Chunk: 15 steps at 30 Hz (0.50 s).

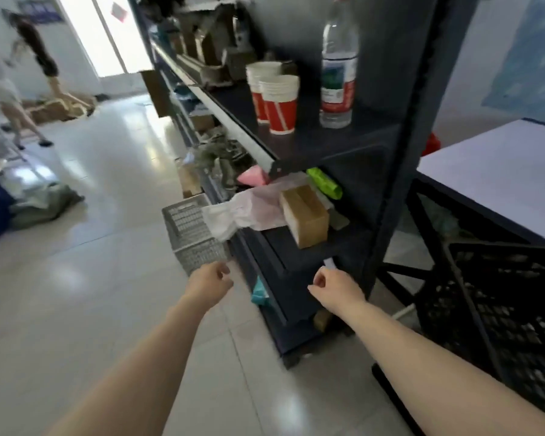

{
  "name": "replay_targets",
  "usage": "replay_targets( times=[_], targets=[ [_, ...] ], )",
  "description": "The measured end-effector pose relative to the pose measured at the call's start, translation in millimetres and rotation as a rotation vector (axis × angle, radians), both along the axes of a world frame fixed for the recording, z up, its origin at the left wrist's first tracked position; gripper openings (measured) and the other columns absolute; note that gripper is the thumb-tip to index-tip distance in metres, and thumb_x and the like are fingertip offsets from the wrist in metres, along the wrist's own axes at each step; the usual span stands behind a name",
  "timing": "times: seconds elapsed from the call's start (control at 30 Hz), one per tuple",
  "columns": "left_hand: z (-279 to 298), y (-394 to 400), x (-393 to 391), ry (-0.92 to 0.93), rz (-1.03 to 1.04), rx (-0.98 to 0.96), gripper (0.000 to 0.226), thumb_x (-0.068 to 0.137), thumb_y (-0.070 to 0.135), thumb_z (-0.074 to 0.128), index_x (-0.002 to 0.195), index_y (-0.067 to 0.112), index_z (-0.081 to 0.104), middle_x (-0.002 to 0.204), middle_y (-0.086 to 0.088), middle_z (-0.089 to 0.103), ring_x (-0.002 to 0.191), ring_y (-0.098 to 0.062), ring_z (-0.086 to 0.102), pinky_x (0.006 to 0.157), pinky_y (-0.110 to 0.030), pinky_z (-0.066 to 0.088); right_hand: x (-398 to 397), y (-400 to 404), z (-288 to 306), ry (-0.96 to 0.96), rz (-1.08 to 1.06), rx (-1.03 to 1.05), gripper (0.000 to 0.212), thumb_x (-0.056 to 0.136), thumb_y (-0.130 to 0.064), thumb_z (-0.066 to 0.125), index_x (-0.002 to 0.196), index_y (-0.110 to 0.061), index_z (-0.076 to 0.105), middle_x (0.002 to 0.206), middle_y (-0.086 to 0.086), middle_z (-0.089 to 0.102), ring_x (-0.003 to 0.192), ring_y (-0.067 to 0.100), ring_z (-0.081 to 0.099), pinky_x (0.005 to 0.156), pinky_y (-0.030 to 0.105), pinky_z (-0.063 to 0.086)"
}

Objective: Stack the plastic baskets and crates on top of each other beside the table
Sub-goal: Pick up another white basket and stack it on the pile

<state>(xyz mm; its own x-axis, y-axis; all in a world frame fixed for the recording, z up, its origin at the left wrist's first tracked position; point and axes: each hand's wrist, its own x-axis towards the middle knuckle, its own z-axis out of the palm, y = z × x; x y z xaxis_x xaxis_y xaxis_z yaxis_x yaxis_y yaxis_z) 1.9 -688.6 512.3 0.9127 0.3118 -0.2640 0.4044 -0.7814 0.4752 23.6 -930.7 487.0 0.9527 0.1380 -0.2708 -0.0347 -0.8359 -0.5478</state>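
Left hand (210, 283): reaching forward, fingers loosely curled, nothing in it, just short of the near rim of the grey plastic basket (193, 234). Basket sits on the tiled floor (107, 247) against the front of the dark shelving unit (296, 272), partly under a white plastic bag (243, 212) hanging off the middle shelf's front edge.

Right hand (335, 287): also loosely curled, holding nothing, in front of the lower shelf edge.

Black plastic crate (501, 303): far right, tucked under the white-topped table (497, 171), behind its cross-braced frame.

Progress, as judged: early. Basket and crate well apart, nothing stacked; basket not yet gripped. Left to do: lift it, carry it over beside the table, stack.

Hard to tell: the basket's far side is covered by the bag; the crate is cut by the frame edge, contents unclear. Motion blur softens everything.
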Motion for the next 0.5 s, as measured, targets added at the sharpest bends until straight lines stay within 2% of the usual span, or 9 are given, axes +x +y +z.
replay_targets(
  times=[0.13,0.23,0.3,0.43,0.5],
  targets=[
    [12,124,-53,0.013,0.16,0.045,0.037,0.084,0.021,0.059,0.121,0.016,0.06,0.118,-0.007,0.063,0.112,-0.027,0.058,0.092,-0.031,0.045,-10,136,4,0.012,0.172,0.003,0.009,0.087,-0.03,0.056,0.083,-0.022,0.054,0.094,0.002,0.063,0.095,0.025,0.061,0.075,0.03,0.046],
    [16,206,-84,0.019,0.247,0.086,0.037,0.085,0.022,0.058,0.122,0.018,0.059,0.12,-0.005,0.062,0.112,-0.025,0.058,0.087,-0.028,0.044,-18,231,-1,0.008,0.261,0.004,0.006,0.085,-0.028,0.056,0.087,-0.022,0.058,0.108,0.007,0.067,0.103,0.028,0.062,0.078,0.029,0.046],
    [15,255,-98,0.026,0.282,0.108,0.037,0.085,0.024,0.057,0.122,0.02,0.058,0.121,-0.003,0.061,0.111,-0.023,0.058,0.083,-0.027,0.042,-21,286,-5,0.004,0.291,0.014,0.006,0.085,-0.029,0.056,0.086,-0.023,0.058,0.109,0.009,0.067,0.105,0.029,0.061,0.082,0.029,0.047],
    [6,328,-107,0.046,0.338,0.077,0.035,0.085,0.024,0.058,0.12,0.018,0.059,0.119,-0.006,0.061,0.108,-0.026,0.059,0.09,-0.032,0.047,-15,368,-13,0.024,0.272,0.06,0.017,0.082,-0.029,0.059,0.094,-0.018,0.064,0.107,0.008,0.069,0.104,0.027,0.062,0.084,0.029,0.048],
    [1,356,-101,0.057,0.364,0.05,0.035,0.085,0.022,0.058,0.12,0.016,0.059,0.12,-0.008,0.061,0.108,-0.027,0.059,0.091,-0.032,0.047,-3,399,-15,0.046,0.287,0.06,0.013,0.083,-0.029,0.059,0.091,-0.019,0.062,0.108,0.007,0.068,0.104,0.026,0.061,0.083,0.029,0.046]
  ],
)
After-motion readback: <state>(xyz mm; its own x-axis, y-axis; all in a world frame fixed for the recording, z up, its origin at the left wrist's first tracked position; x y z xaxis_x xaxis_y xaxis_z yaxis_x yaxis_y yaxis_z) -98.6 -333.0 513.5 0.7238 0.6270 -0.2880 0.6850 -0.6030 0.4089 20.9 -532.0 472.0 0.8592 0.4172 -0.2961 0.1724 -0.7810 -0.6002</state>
